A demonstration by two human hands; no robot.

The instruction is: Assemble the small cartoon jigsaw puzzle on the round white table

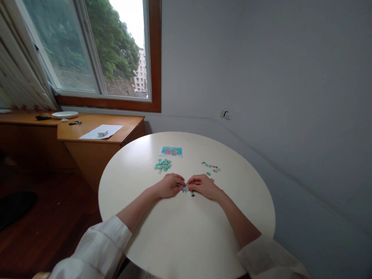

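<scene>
Small jigsaw cluster (184,188) is worked at between both hands, on round white table (180,232), near side of the loose pieces. Left hand (171,185) is set at the cluster's left edge, fingers bent and held close together; right hand (205,186) is set at its right, thumb and index finger brought nearly tip to tip. Whether a single piece is pinched by either cannot be told; too small, partly covered.

For a good fit, pieces are best kept flat, one side steadied by the left fingertips, tabs lined up before light downward pressure is given by the right; sideways forcing could buckle the joins. Dark-tipped piece (192,194) should be kept from being brushed by the right hand.

Containers: white plate (65,114) is seen on wooden desk (132,123); contents can't be made out at this angle. Small white box-like block (102,133) is rested on paper sheet (88,135); open or closed, unclear. Teal jigsaw pile (163,165) is heaped directly on the table, uncontained, by picture card (171,151).
</scene>
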